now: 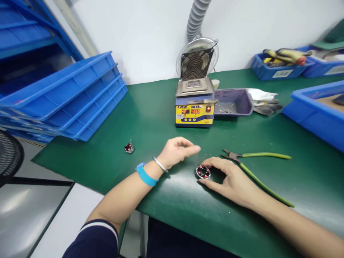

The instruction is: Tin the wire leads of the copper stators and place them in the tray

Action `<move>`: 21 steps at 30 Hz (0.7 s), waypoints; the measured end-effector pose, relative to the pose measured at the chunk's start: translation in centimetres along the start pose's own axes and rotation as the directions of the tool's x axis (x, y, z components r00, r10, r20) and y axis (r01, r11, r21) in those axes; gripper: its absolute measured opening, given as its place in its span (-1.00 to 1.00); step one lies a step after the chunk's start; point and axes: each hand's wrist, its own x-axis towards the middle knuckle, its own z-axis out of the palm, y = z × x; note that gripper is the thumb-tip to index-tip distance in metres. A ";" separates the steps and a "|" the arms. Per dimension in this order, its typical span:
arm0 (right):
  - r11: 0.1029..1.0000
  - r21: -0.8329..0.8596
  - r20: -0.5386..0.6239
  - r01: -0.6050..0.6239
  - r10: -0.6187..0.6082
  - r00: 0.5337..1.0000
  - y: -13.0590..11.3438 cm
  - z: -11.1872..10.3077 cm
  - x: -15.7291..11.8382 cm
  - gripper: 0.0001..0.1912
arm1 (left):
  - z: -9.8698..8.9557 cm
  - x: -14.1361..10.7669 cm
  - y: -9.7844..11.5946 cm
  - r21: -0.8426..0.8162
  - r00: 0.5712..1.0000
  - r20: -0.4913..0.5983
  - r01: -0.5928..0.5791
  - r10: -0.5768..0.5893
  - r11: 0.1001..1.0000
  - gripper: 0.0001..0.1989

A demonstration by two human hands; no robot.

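Note:
A small round motor stator with copper windings and a metal rim rests on the green mat. My right hand holds it between thumb and fingers from the right. Just above and left of it, my left hand is closed in a pinch, near thin wires that rise from the stator. What lies between those fingertips is too fine to make out. A second stator with wire ends sticking up lies farther left. Green-handled cutting pliers lie with their jaws apart, right of my right hand.
A solder pot with lit displays stands at the back, a fan and grey duct behind it. Right of it are a purple tray, gloves and blue bins. Blue crates are stacked at left.

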 end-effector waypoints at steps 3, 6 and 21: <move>1.000 -0.009 0.015 0.007 -0.007 1.000 -0.2 0.0 0.0 -0.86 | 0.4 -0.2 -0.6 0.091 0.971 0.226 0.056 -0.075 0.994 -0.68; 1.000 0.005 0.013 0.013 -0.013 1.000 -0.3 0.0 0.0 -0.82 | 0.7 -0.1 -0.6 -0.007 0.997 0.061 -0.050 0.051 0.999 -0.71; 0.830 0.374 -0.218 -0.414 0.513 0.830 -1.6 -11.4 13.2 -0.88 | -0.1 1.9 -2.8 0.641 0.886 0.118 -0.413 0.448 0.648 -0.78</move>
